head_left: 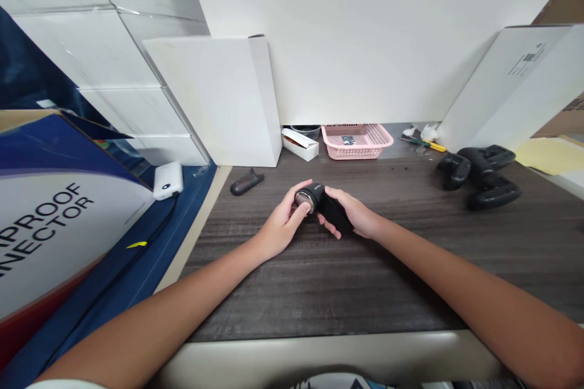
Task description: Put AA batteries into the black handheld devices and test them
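Centrally, over the dark table (pixel 319 298), I saw a black device (pixel 335 209) with a round, shiny face, held in both bare hands. The left hand (pixel 283 222) pinched its round head between thumb and fingers, and the right hand (pixel 358 213) closed around its thicker body. Through the camera I made out a small black piece (pixel 247 183) lying to the left, a pink basket (pixel 358 153) beyond the hands, and dark pronged objects (pixel 488 179) to the right
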A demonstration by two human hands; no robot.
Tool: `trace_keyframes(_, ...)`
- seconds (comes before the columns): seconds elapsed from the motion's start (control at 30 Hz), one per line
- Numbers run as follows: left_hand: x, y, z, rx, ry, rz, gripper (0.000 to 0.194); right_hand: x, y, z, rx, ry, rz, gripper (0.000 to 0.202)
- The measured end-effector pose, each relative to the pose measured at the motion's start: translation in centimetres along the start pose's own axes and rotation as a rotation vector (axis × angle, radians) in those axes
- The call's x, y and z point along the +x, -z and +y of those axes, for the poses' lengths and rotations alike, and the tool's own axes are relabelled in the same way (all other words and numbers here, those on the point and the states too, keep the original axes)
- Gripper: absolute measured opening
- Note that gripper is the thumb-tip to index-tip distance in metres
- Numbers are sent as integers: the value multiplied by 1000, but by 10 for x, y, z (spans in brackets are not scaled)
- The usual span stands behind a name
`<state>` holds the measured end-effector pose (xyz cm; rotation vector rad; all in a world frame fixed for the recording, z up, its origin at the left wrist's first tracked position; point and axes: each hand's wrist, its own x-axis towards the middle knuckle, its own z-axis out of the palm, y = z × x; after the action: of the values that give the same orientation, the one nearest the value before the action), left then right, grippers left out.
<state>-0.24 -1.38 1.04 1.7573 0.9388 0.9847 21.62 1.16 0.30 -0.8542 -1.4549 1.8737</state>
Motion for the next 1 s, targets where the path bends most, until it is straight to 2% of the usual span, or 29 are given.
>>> trace_keyframes(0.2,0,1,0,-36,16,2,60,2,2,3,42,8,-8,64)
trace_keyframes(0.57,3,0,-8,-168,17,-3,63,1,1,1,47,-1,-20,66)
trace_keyframes(1.0,2,-1,-4,-219,53,-4,66,-1,-1,-2,69,-5,-24,64)
